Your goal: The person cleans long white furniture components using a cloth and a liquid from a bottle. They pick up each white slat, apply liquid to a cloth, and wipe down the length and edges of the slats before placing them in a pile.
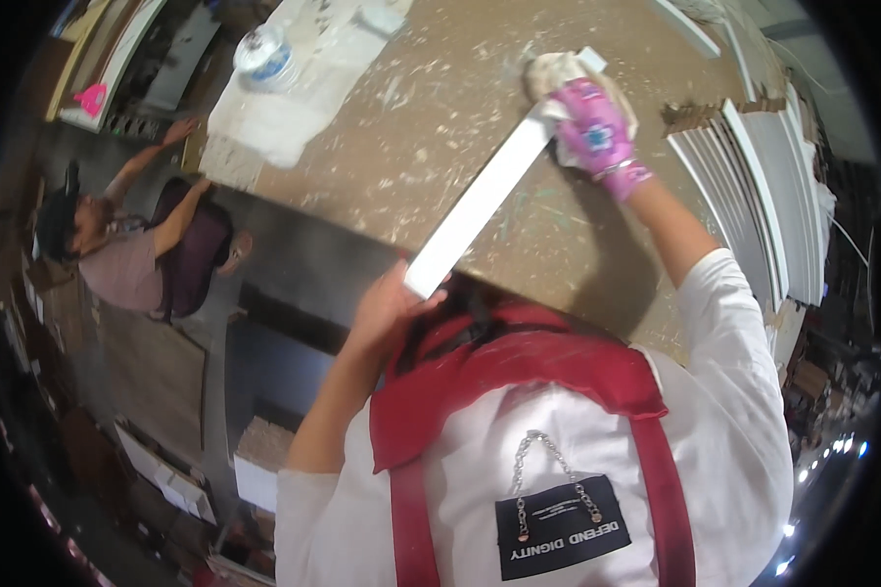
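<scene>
The white strip [487, 207] runs over the table [401, 147] from the centre of your view toward 1 o'clock, its near end past the edge. Your left hand [387, 308] has its fingers closed around that end. Your right hand [595, 125], in a pink glove, curls its fingers around a cloth [550, 72] against the strip near its far end. A tub [267, 67] stands at 11 o'clock; boards [729, 196] stack at 2.

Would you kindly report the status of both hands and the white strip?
Left hand: holding near end of white strip. Gloved right hand: holding cream cloth against its far part. No visible obstruction along strip; white tub stands apart.
</scene>
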The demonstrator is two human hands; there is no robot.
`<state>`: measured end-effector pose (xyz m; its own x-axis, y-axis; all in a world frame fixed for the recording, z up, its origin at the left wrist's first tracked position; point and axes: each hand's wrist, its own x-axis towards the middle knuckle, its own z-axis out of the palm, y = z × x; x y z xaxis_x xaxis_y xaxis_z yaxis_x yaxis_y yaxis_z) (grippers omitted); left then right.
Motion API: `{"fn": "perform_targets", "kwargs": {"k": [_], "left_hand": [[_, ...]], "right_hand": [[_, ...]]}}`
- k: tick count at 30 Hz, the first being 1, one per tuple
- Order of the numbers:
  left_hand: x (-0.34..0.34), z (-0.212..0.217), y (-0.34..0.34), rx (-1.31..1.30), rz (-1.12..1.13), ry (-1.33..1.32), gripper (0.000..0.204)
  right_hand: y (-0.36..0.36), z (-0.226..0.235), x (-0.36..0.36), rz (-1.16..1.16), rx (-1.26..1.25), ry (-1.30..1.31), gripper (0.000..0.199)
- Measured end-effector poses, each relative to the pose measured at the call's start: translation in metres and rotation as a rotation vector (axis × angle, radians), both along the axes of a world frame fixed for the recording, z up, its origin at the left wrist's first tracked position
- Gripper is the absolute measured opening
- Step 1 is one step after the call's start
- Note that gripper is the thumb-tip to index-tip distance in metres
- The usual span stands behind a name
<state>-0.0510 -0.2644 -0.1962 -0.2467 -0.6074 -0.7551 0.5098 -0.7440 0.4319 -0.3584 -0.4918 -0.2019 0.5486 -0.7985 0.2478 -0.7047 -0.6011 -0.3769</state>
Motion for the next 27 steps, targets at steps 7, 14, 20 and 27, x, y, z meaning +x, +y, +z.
{"fn": "perform_targets", "kwargs": {"k": [7, 14, 20, 27], "left_hand": [[0.013, 0.003, 0.017, -0.079, -0.058, -0.161, 0.034], [0.023, 0.003, 0.009, 0.073, -0.007, 0.048, 0.031], [0.025, 0.024, 0.000, -0.185, -0.014, -0.334, 0.041], [0.013, -0.010, 0.013, -0.982, -0.249, -1.242, 0.051]], "right_hand": [[0.063, -0.002, 0.085, -0.063, 0.449, -0.192, 0.025], [-0.126, -0.009, -0.059, -0.643, 0.177, -0.004, 0.029], [-0.087, 0.059, -0.040, -0.488, 0.141, -0.353, 0.023], [0.110, 0.066, 0.113, 0.105, 0.696, -0.120, 0.033]]}}
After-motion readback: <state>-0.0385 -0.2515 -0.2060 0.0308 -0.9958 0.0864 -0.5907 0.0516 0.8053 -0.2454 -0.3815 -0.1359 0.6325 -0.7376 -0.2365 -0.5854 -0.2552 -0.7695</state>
